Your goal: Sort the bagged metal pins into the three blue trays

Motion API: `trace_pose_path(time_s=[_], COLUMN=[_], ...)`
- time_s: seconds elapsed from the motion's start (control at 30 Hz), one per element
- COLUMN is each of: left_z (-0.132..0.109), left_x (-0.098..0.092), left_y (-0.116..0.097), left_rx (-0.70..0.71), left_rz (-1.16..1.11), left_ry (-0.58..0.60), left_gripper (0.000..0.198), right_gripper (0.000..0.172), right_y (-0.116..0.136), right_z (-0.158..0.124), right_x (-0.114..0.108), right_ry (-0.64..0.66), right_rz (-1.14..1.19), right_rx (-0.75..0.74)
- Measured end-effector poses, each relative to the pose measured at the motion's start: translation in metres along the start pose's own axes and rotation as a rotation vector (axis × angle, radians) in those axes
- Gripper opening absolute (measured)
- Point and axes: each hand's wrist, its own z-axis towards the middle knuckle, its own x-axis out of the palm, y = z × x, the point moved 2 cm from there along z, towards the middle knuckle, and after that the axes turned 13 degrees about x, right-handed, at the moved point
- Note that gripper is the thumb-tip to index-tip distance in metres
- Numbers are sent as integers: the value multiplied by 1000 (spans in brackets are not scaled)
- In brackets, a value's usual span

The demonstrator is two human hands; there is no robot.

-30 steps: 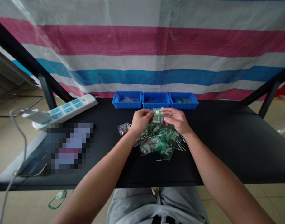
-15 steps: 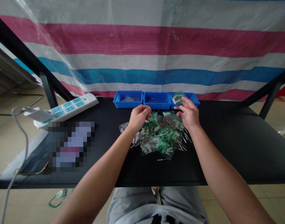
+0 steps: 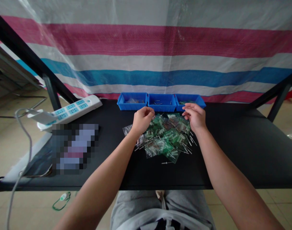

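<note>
My left hand (image 3: 143,119) is closed in a pinch at the upper left of a pile. Whatever its fingertips hold is too small or hidden to name. The pile mixes green plastic bags (image 3: 174,137), clear bags (image 3: 152,150) and loose silver blind rivets (image 3: 187,147). At the pile's upper right, just in front of the right blue bin (image 3: 200,101), is my right hand (image 3: 195,117). Its fingers are loosely bent and apart, with nothing visible in them. A green bag (image 3: 183,103) lies inside that bin, partly hidden by the fingers.
The left blue bin (image 3: 120,107) contains clear bags; the middle blue bin (image 3: 162,108) holds rivets. One rivet (image 3: 166,163) lies in front of the pile. A power strip (image 3: 88,105) and a blurred-out flat object (image 3: 76,147) sit on the black table (image 3: 243,150) at left.
My right hand has let go of a green bag, which is now in the right bin, and has drawn slightly down. The left hand stays pinched in nearly the same place.
</note>
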Motion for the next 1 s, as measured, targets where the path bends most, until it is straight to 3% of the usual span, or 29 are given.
trace_pose_path(time_s=[0.17,0.3,0.4,0.57,0.77,1.0], left_z=[-3,-6,-8,-8,-8,-5], left_x=[2,8,11,9,12,12], left_y=[3,8,8,1,7,13], left_rx=[240,350,364,229,189,206], left_rz=[418,552,623,774,723,590], left_ry=[138,273,288,145,265,203], left_gripper=[24,30,35,31,31,16], right_gripper=[18,15,16,17,16,14], right_y=[-5,-9,-12,-17,-16,-14], right_z=[-10,-21,-26,-26,-27,-27], right_x=[8,17,22,25,25,26], right_ry=[57,139,193,238,250,249], right_rz=[-368,-709,-866,-944,-915,-902], right_rx=[-191,-428,-533,-521,-504,-510])
